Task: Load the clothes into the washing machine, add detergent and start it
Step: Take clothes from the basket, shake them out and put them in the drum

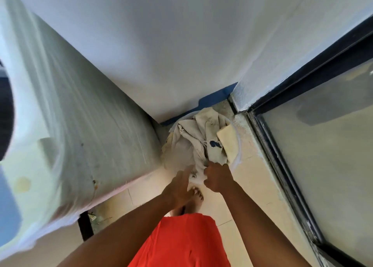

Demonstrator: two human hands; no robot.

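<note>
A pile of pale beige clothes (pixel 193 139) fills a white round basket (pixel 237 155) on the floor in the corner. The white washing machine (pixel 80 125) stands on the left, its dark top opening at the far left edge. My right hand (pixel 217 177) is closed on the near edge of the beige cloth. Just left of it, my left hand (pixel 180 184) reaches down to the same bunch of cloth with its fingers on the fabric. A folded cream piece (pixel 228 143) lies on the pile's right side.
A white wall (pixel 181 44) rises behind the basket. A dark-framed glass sliding door (pixel 323 155) runs along the right. My bare foot (pixel 193 198) and an orange garment (pixel 181 242) are below my arms on the pale tiled floor. A black stand leg (pixel 85 226) supports the machine.
</note>
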